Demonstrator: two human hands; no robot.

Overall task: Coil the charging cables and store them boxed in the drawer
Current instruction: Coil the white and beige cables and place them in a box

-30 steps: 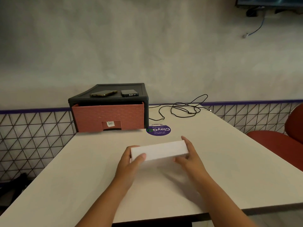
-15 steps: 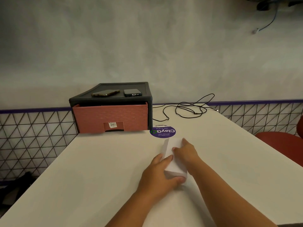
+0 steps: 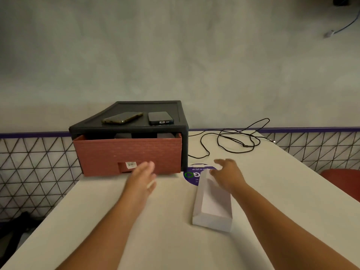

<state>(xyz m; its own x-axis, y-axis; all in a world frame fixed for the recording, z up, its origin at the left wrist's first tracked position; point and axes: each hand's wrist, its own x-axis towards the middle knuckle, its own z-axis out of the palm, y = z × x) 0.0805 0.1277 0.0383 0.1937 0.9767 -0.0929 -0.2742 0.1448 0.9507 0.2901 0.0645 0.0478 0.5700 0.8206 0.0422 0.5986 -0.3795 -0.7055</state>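
Note:
A white box (image 3: 213,203) lies lengthwise on the table (image 3: 97,221), right of centre, with neither hand holding it. My right hand (image 3: 227,175) hovers over its far end, fingers spread and relaxed. My left hand (image 3: 143,175) is stretched out with straight fingers just in front of the red drawer (image 3: 128,152), near the handle notch. The drawer stands a little way out of its black cabinet (image 3: 136,125). A tangled black charging cable (image 3: 233,142) lies loose at the table's far right.
Two phones (image 3: 122,117) (image 3: 160,117) lie on top of the cabinet. A purple round sticker (image 3: 191,175) is on the table beside the box's far end. A red chair (image 3: 342,182) stands to the right. A wire fence runs behind the table.
Both hands turned the box from crosswise to lengthwise, then let go of it. My left hand moved forward to the drawer front and my right hand lifted toward the far end.

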